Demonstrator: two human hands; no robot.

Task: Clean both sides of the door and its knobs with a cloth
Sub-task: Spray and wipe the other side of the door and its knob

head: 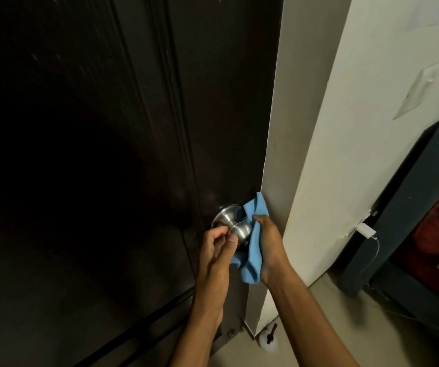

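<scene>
knob (237, 229) on door (107, 154), cloth (253, 245) right

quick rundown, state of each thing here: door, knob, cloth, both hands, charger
door: dark, looks shut against the frame
knob: steel, pinched by the left hand
cloth: blue, crumpled, against the knob's right side
left hand: fingertips pinch the knob
right hand: grips the cloth
charger: white, plugged in, cable hanging
</scene>
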